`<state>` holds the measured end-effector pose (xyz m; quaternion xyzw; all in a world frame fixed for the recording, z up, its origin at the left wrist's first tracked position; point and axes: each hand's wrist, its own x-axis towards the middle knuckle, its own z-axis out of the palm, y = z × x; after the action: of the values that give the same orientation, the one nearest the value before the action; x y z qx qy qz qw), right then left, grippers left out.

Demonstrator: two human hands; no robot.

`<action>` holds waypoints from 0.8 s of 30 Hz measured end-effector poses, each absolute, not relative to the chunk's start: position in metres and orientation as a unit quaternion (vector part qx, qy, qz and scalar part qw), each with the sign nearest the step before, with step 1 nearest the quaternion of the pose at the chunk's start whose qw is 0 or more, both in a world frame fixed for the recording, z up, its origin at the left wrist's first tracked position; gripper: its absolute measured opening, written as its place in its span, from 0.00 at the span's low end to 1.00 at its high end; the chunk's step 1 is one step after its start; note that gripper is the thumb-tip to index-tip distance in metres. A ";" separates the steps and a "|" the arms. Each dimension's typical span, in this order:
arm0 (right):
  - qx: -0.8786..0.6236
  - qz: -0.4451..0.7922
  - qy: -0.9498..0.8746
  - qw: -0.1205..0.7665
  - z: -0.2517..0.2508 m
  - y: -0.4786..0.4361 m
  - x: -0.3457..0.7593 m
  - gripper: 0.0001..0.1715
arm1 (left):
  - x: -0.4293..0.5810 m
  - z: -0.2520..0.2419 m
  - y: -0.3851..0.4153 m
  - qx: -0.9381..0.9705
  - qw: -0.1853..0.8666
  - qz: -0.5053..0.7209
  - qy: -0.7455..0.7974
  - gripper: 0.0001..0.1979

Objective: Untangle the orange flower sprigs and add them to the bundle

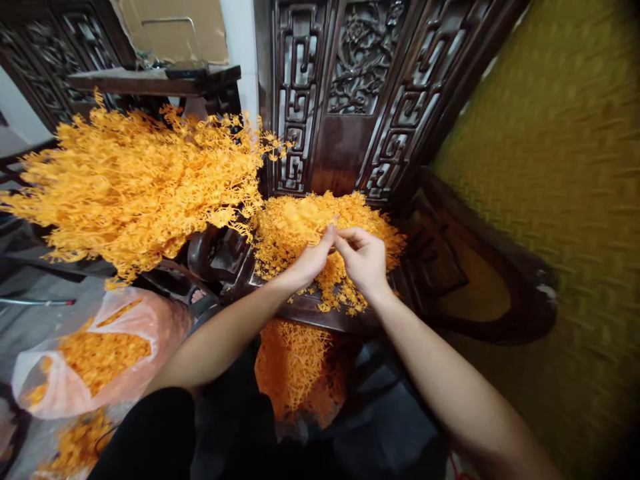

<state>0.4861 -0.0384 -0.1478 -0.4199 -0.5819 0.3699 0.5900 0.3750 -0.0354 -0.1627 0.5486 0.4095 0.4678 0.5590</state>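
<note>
A loose heap of small orange-yellow plastic-looking flower pieces (370,213) lies on the dark wooden chair seat (320,317) in front of me. Just over this heap, my left hand (315,260) and my right hand (365,260) meet at the fingertips. Both are closed in a pinch, thumbs against fingers. Whatever sits between the fingertips is too small to make out against the orange behind it. To the left stands a large bushy bundle of orange artificial sprays (145,180), apart from my hands.
A plastic bag (165,320) of orange pieces lies on the floor at left, with more loose pieces (80,443) below it. Another orange-filled bag (300,373) is under the seat edge. A carved wooden backrest (345,147) rises behind; a woven yellow mat (550,167) stands at right.
</note>
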 end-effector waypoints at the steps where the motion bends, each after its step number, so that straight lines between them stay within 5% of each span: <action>1: -0.418 0.375 -0.598 0.572 -0.148 -0.040 0.487 0.10 | 0.371 -0.161 -0.034 0.536 0.571 0.475 0.401 0.30; 7: -0.397 0.332 -0.766 0.381 -0.147 -0.053 0.505 0.17 | 0.345 -0.151 -0.021 0.439 0.616 0.506 0.415 0.25; 10: -0.466 0.209 -0.757 0.407 -0.144 -0.058 0.511 0.21 | 0.337 -0.152 -0.021 0.406 0.658 0.455 0.442 0.23; 13: -0.482 0.154 -0.725 0.467 -0.140 -0.056 0.505 0.40 | 0.342 -0.155 -0.034 0.433 0.703 0.341 0.449 0.25; 18: -0.447 0.123 -0.736 0.493 -0.140 -0.025 0.504 0.17 | 0.357 -0.154 -0.060 0.476 0.700 0.262 0.464 0.30; 24: -0.521 0.268 -0.494 0.642 -0.160 0.039 0.560 0.18 | 0.340 -0.151 -0.078 0.466 0.745 0.239 0.414 0.31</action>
<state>0.5602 0.0388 -0.1604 -0.5211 -0.4939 0.2681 0.6424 0.3403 -0.0779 -0.1513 0.4661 0.4138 0.2391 0.7445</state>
